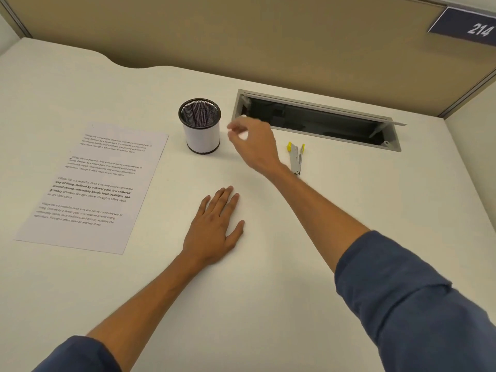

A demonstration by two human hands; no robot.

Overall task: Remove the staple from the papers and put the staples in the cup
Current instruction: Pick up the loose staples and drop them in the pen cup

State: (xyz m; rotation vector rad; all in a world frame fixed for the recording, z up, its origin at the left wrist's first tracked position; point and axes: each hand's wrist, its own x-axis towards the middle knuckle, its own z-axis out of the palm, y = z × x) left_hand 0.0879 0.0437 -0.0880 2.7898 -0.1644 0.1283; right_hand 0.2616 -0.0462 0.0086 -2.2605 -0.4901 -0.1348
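So the papers (92,187) are lying flat toward the left edge of the desk (295,264), printed side up, turned a bit so the top tilts to the right. Can't make out a staple on them from here, too small. Just past their top right corner stands the mesh cup (200,126), upright, black rim, with a white band round its wall. Something dark sits inside it, but I can't tell what.

The right hand (253,146) hangs in the air just right of the cup, close to its rim but not touching. Its fingers are blurry; they look curled in toward the thumb like a pinch, though I honestly can't tell if anything's held between them.

The left hand (214,226) is flat on the desk near the middle, palm down, fingers straight and a little spread, holding nothing.

The staple remover (296,158), grey with yellow tips, lies on the desk just right of the right wrist. Behind it, toward the back edge, is an open cable tray (316,119) sunk into the desk. A sign (467,25) reading 214 is at the far right corner of the partition.
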